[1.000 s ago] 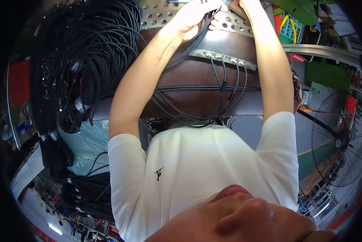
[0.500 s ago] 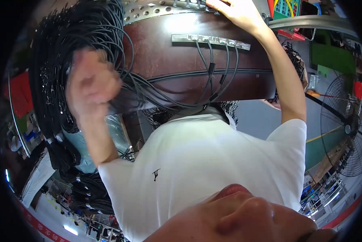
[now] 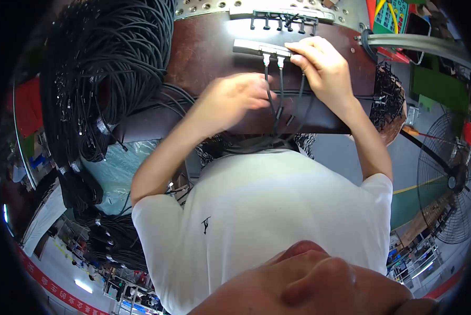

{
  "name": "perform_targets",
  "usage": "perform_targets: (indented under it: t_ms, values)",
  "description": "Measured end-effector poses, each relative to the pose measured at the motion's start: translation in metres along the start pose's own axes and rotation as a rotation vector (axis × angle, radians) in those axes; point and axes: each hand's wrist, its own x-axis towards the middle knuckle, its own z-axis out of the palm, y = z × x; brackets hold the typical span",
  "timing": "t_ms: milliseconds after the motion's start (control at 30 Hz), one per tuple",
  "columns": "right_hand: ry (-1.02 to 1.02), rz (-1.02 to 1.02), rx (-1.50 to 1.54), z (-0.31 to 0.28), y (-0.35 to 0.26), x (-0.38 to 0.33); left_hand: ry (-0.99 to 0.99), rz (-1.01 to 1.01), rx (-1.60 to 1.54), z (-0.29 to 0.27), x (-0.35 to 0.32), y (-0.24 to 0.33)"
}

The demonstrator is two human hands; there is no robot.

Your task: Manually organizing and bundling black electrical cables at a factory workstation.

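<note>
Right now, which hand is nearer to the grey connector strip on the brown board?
The right hand: its fingertips touch the grey connector strip. The left hand is lower, on the black cables hanging from it.

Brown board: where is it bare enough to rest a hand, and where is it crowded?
The brown wooden board is bare at its upper left, between the hanging bundle of black cables and the grey connector strip. Crowded: under the strip, where the left hand and right hand work among thin black plugged-in cables.
</note>
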Motion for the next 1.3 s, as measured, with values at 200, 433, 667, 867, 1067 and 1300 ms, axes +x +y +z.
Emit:
perform_targets:
  t_ms: [200,433,667,867,1067,1300]
  values:
    - [0.16,-0.237,0.037,-0.01,0.008,0.115,-0.918,0.237,-0.914,-0.045,0.082,0.028]
    - [0.15,-0.184,-0.238,0.006,0.051,0.167,0.261,1.025,1.002,-0.099,0.165,0.092]
    - [0.228,-0.209,-0.471,-0.009,0.074,0.144,0.114,0.169,0.57,-0.096,0.166,0.106]
    - [0.116,-0.118,-0.429,0.01,0.072,0.148,0.503,0.531,1.207,-0.102,0.145,0.102]
    - [0.112,-0.023,-0.529,0.013,0.078,0.144,0.563,0.863,1.142,-0.112,0.179,0.081]
    - [0.126,0.034,-0.532,0.008,0.082,0.144,0.529,0.639,1.232,-0.117,0.181,0.094]
